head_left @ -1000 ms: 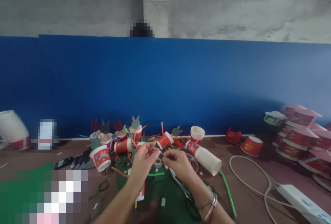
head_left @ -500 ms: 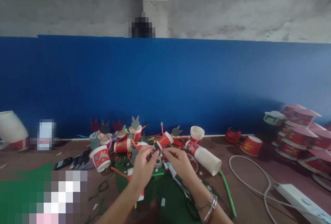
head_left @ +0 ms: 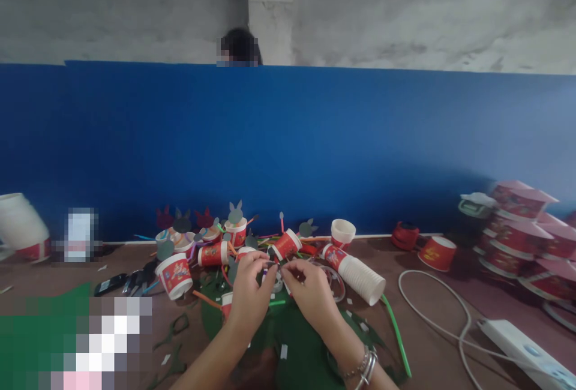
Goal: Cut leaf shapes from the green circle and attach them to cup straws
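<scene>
My left hand (head_left: 252,285) and my right hand (head_left: 310,288) meet over the middle of the table, fingertips almost touching. My left thumb and fingers pinch a small dark piece (head_left: 272,265), too small to name. My right fingertips are pressed together beside it; what they hold, if anything, is hidden. Just beyond them lies a red paper cup (head_left: 287,245), tipped on its side. Below the fingers, a roll of tape (head_left: 278,282) is partly covered. Left of my left hand, another red paper cup (head_left: 174,276) stands tilted with a grey paper disc (head_left: 165,249) at its rim.
A stack of paper cups (head_left: 360,276) lies to the right, near a green strip (head_left: 396,336). Farther right are a white cable (head_left: 434,276), a power strip (head_left: 526,348) and piled red cup lanterns (head_left: 517,234). A blue partition (head_left: 288,138) closes the back; a person's head shows above it.
My right hand and forearm have shifted slightly left and down, now covering the scissors and the pen-like stick seen before. My fingertips remain close together. The person's head behind the partition moved left.
</scene>
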A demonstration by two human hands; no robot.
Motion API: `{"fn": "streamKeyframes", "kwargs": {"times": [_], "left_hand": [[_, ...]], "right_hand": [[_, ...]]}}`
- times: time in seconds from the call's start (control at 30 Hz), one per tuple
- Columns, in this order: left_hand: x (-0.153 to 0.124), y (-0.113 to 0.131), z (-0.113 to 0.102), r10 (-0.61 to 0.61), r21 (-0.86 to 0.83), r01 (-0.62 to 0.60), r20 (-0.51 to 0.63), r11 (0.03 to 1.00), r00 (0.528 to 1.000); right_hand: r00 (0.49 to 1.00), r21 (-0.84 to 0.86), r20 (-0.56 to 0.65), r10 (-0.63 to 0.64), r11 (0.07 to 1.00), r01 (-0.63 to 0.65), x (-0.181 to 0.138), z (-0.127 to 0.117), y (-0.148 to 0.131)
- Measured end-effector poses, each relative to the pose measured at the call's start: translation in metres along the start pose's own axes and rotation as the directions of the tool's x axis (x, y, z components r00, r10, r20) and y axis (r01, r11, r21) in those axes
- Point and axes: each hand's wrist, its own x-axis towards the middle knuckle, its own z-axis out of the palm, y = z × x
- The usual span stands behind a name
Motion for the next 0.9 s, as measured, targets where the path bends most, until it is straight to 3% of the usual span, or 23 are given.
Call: {"fn": "streamKeyframes", "kwargs": {"times": [0.17, 0.9], "left_hand": [[-0.0024, 0.0054, 0.0026, -0.044, -0.066, 0.042, -0.026, 0.997, 0.999], [-0.0062, 0.0064, 0.0035, -0.035, -0.046, 0.036, 0.022, 0.998, 0.999]], "right_hand": [[0.999, -0.045, -0.002, 0.038, 0.998, -0.038, 0.0004, -0.0006, -0.0003], [0.996, 0.105, 0.084, 0.028, 0.994, -0.037, 0.0025, -0.0039, -0.0025]]}}
